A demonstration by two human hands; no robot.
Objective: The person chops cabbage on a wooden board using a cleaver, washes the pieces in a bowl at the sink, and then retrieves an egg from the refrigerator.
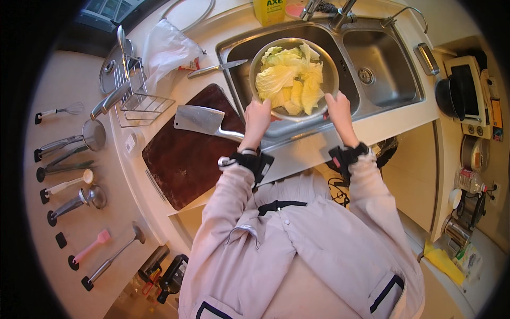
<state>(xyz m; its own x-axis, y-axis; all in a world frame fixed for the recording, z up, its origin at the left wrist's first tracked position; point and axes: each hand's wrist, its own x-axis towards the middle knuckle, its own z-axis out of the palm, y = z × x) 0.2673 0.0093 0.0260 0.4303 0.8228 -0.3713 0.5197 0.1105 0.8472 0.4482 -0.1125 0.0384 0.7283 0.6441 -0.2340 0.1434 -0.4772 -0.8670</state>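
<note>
Both my hands grip the near rim of a round metal strainer basket (334, 75) over the larger basin of a stainless steel sink (346, 93). My left hand (257, 119) holds its near left side, and my right hand (340, 111) its near right side. Pale yellow-green cabbage leaves (293, 79) lie loose inside the basket. Just left of my left hand, a cleaver (201, 119) rests on a dark red-brown cutting board (187, 163), its handle end passing behind my left wrist. My fingers under the rim are mostly hidden.
A small knife (217, 68) lies at the sink's left edge, its blade tip over the basin. Beyond the sink are a faucet (340, 18) and a yellow detergent bottle (269, 12). A wire knife rack (141, 107) and a plastic bag (169, 50) stand left. Utensils hang on the left wall.
</note>
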